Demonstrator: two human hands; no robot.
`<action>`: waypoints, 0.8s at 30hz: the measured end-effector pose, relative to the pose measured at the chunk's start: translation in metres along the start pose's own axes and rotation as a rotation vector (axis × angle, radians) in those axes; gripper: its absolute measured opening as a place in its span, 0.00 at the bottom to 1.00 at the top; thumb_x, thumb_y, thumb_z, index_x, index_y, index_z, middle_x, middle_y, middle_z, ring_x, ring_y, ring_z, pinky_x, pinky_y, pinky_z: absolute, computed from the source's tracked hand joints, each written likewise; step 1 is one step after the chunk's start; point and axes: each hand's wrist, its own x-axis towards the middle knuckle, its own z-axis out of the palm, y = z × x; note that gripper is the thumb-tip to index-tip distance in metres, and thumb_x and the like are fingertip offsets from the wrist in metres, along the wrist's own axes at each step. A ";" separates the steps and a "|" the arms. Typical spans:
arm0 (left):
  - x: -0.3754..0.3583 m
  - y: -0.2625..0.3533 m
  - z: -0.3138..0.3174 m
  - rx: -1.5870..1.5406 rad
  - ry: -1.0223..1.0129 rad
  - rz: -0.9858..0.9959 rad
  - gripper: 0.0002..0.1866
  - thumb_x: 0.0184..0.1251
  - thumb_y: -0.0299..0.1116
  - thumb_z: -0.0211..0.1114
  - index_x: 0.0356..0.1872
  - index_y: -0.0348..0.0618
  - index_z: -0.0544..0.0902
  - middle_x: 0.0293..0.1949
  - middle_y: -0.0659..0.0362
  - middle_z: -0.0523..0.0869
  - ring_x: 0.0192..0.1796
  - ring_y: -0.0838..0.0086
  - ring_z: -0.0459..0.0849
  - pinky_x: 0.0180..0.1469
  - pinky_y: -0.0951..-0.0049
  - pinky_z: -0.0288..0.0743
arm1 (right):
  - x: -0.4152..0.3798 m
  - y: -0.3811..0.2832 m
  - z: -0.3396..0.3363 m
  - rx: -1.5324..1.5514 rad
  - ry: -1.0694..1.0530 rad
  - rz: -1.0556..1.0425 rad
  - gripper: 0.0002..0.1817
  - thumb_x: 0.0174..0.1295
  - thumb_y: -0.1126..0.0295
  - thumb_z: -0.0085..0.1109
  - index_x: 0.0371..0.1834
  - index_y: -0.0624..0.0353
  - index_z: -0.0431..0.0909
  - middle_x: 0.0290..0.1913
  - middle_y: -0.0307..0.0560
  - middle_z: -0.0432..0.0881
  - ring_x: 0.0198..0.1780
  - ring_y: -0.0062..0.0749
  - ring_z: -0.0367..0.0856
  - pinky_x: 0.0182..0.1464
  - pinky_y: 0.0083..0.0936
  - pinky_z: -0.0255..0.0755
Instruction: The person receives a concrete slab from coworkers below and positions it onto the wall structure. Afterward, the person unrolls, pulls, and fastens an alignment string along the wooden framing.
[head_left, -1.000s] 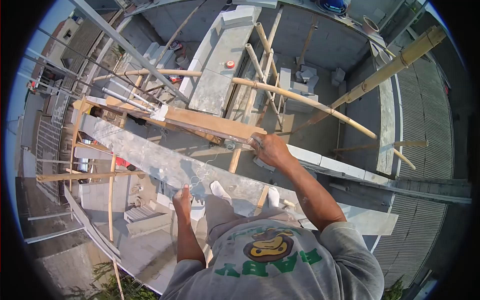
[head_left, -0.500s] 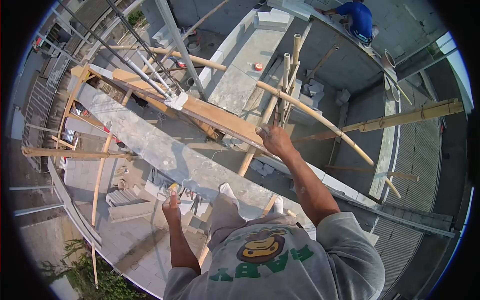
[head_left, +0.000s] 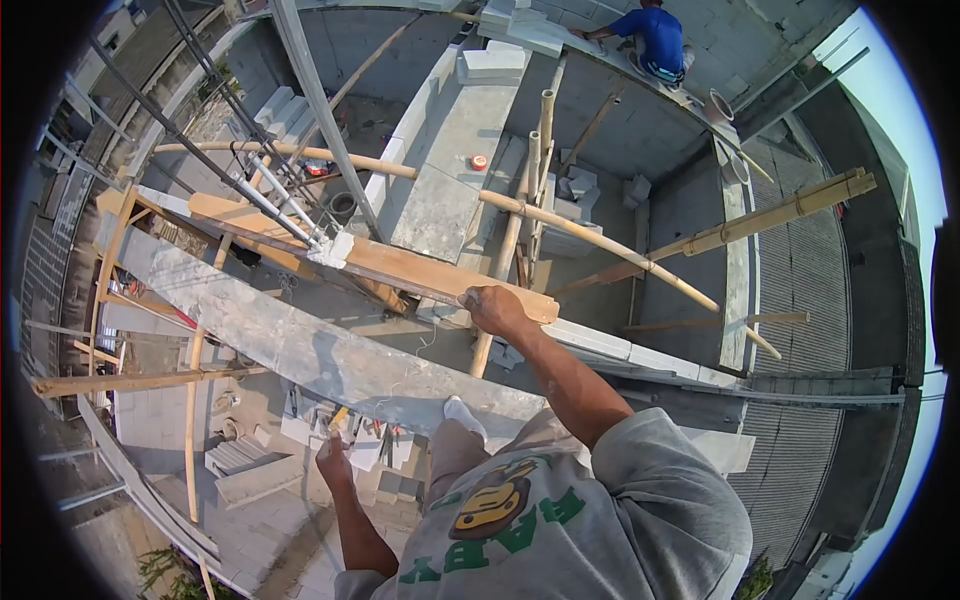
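My right hand [head_left: 497, 311] is closed at the near edge of a long orange-brown wooden board [head_left: 420, 272], its fingertips against the edge; I cannot tell what is pinched in them. A thin white string [head_left: 427, 340] hangs in loops just left of that hand and trails over the grey plank [head_left: 290, 325]. Lower left, my left hand [head_left: 334, 462] is closed, thumb up, around a small thing with a yellow end [head_left: 340, 415]. White mortar [head_left: 333, 249] sits on the board around metal rods [head_left: 265, 208]. My white-socked foot [head_left: 462, 415] stands on the plank.
Bamboo poles [head_left: 610, 245] cross ahead and to the right. A red roll [head_left: 479, 162] lies on the concrete slab [head_left: 440, 190]. Tools [head_left: 395, 432] and pale blocks [head_left: 245, 460] are below left. A person in blue [head_left: 655, 42] crouches on a far wall.
My right hand has moved left along the board, so the board's right end now shows beyond it. The left hand has dropped a little, and the view has shifted.
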 end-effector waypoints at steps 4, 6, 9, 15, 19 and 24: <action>0.005 0.028 -0.027 -0.029 0.030 0.029 0.22 0.57 0.47 0.60 0.16 0.37 0.75 0.16 0.64 0.72 0.21 0.78 0.66 0.28 0.75 0.60 | -0.003 -0.003 0.002 0.020 -0.038 0.062 0.18 0.62 0.55 0.43 0.37 0.57 0.78 0.32 0.61 0.79 0.37 0.54 0.78 0.42 0.44 0.71; -0.008 0.049 -0.034 0.090 0.101 0.099 0.21 0.58 0.47 0.60 0.18 0.36 0.77 0.17 0.63 0.73 0.23 0.77 0.68 0.30 0.74 0.62 | -0.004 -0.004 0.004 0.105 -0.087 0.068 0.19 0.62 0.54 0.44 0.37 0.59 0.78 0.33 0.62 0.79 0.38 0.55 0.78 0.41 0.44 0.70; -0.005 0.057 -0.047 0.096 0.028 0.080 0.22 0.58 0.48 0.58 0.20 0.35 0.79 0.18 0.61 0.76 0.23 0.78 0.70 0.30 0.74 0.64 | -0.002 -0.003 0.012 0.143 -0.088 0.057 0.18 0.61 0.56 0.47 0.38 0.59 0.78 0.35 0.63 0.78 0.40 0.56 0.77 0.42 0.44 0.70; -0.015 0.054 -0.042 0.105 0.074 0.139 0.23 0.59 0.49 0.57 0.20 0.35 0.79 0.16 0.60 0.75 0.23 0.77 0.69 0.29 0.73 0.64 | 0.001 -0.015 0.018 0.140 -0.098 0.043 0.18 0.60 0.56 0.46 0.35 0.60 0.78 0.34 0.63 0.78 0.39 0.55 0.77 0.43 0.40 0.68; -0.027 0.067 -0.049 0.152 0.090 0.089 0.23 0.60 0.48 0.56 0.20 0.35 0.79 0.15 0.59 0.74 0.22 0.76 0.69 0.29 0.73 0.64 | 0.020 -0.011 0.051 0.107 -0.111 0.017 0.18 0.59 0.56 0.49 0.38 0.61 0.78 0.35 0.64 0.79 0.42 0.55 0.77 0.45 0.40 0.69; -0.024 0.080 -0.068 0.283 0.096 -0.016 0.22 0.59 0.48 0.57 0.27 0.35 0.81 0.19 0.56 0.78 0.25 0.74 0.74 0.33 0.73 0.67 | 0.034 -0.037 0.072 0.038 -0.181 -0.020 0.18 0.57 0.57 0.50 0.38 0.61 0.79 0.36 0.63 0.79 0.42 0.55 0.77 0.45 0.39 0.71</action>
